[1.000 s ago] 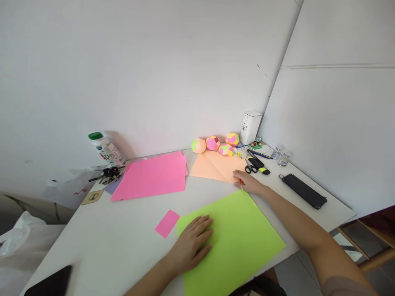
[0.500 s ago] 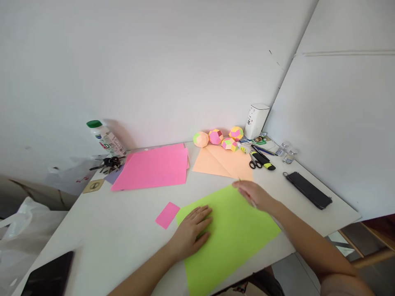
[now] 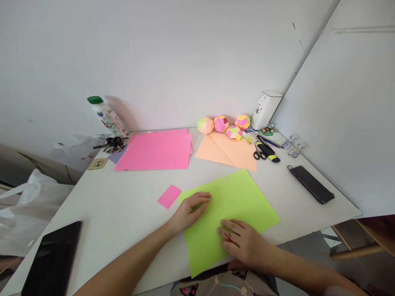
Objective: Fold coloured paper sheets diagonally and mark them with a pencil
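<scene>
A lime-green paper sheet [image 3: 237, 201] lies on the white table [image 3: 129, 205] in front of me. My left hand [image 3: 188, 211] rests on the sheet's left corner, fingers curled and pressing down, holding nothing. My right hand [image 3: 243, 242] lies on the sheet's near edge, fingers closed around a thin red stick-like thing [image 3: 227, 237], perhaps a pencil. A small pink paper rectangle [image 3: 169, 196] lies just left of the green sheet.
Pink sheets [image 3: 156, 151] and an orange sheet [image 3: 228, 154] lie farther back. Several paper polyhedra [image 3: 220, 123], scissors [image 3: 258, 153], a highlighter [image 3: 271, 155], a white box [image 3: 264, 109], a bottle [image 3: 106, 117], keys [image 3: 112, 142] and two dark phones [image 3: 311, 190] [image 3: 52, 263] surround them.
My right hand came back from the orange sheet at the far side to the near edge of the green sheet, carrying the thin red thing. The left hand stayed put, fingers curling slightly.
</scene>
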The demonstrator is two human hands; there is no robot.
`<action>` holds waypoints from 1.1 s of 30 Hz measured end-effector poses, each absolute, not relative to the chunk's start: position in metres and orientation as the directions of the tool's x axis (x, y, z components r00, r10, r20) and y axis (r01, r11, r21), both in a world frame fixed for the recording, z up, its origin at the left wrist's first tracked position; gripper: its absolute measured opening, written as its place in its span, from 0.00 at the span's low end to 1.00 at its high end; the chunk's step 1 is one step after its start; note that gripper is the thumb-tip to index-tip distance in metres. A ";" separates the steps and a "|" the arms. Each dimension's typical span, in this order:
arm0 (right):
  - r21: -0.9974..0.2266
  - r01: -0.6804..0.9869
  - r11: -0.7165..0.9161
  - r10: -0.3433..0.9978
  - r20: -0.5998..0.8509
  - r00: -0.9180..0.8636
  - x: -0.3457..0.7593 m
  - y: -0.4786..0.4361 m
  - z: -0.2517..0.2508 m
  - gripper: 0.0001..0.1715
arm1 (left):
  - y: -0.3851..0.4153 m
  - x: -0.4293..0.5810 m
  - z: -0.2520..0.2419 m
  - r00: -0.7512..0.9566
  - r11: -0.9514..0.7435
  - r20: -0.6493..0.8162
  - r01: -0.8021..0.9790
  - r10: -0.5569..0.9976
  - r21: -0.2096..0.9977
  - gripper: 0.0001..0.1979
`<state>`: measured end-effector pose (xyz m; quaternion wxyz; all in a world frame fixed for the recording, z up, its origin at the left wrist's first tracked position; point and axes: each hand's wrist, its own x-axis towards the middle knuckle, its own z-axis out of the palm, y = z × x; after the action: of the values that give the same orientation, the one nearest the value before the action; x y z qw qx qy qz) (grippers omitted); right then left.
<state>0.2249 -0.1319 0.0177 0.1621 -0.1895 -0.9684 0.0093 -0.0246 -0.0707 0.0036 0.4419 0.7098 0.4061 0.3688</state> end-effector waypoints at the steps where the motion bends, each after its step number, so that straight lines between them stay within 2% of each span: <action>1: -0.053 0.371 0.927 0.366 0.346 -0.864 0.223 -0.134 0.017 0.25 | -0.072 -0.025 0.005 0.390 -0.252 0.149 0.229 0.909 0.940 0.13; 6: 0.013 0.369 0.929 0.322 0.459 -0.828 0.217 -0.144 0.021 0.14 | -0.079 -0.025 0.012 0.372 -0.124 0.074 0.111 0.925 0.986 0.13; 9: -0.038 0.363 0.931 0.340 0.452 -0.825 0.218 -0.143 0.030 0.06 | -0.078 -0.027 0.013 0.355 -0.054 0.031 0.054 0.934 0.997 0.14; 11: -0.202 0.364 0.909 0.416 0.418 -0.807 0.221 -0.138 0.036 0.07 | -0.075 -0.031 0.013 0.331 -0.018 0.009 0.025 0.944 1.000 0.16; 13: -0.443 0.405 0.800 0.572 0.357 -0.738 0.226 -0.130 0.038 0.10 | -0.071 -0.037 0.013 0.314 -0.002 0.003 -0.003 0.949 1.000 0.23; 16: -0.749 0.486 0.451 0.838 0.168 -0.519 0.233 -0.117 0.033 0.19 | -0.066 -0.049 0.016 0.345 -0.005 0.006 -0.005 0.939 1.000 0.32; 19: -0.891 0.430 0.143 0.937 -0.018 -0.350 0.240 -0.109 0.025 0.23 | -0.066 -0.057 0.018 0.375 -0.029 -0.007 0.090 0.927 0.995 0.26; 21: -0.923 0.380 0.054 0.940 -0.081 -0.332 0.242 -0.107 0.024 0.24 | -0.067 -0.057 0.016 0.358 -0.063 -0.005 0.179 0.934 0.982 0.23; 24: -0.933 0.360 0.012 0.919 -0.132 -0.371 0.242 -0.101 0.034 0.20 | -0.068 -0.050 0.011 0.344 -0.141 0.036 0.284 0.938 0.948 0.18; 30: -0.852 0.500 0.156 0.914 -0.067 -0.399 0.231 -0.057 0.062 0.13 | -0.067 -0.041 0.011 0.370 -0.292 0.142 0.389 0.918 0.874 0.16; 33: -0.827 0.542 0.147 0.906 -0.108 -0.410 0.225 -0.028 0.057 0.15 | -0.068 -0.039 0.013 0.363 -0.343 0.187 0.436 0.913 0.832 0.15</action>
<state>0.2253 -0.0283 0.0573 0.2155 -0.4985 -0.7260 0.4219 -0.0388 -0.0677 0.0129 0.3526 0.7464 0.4517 0.3384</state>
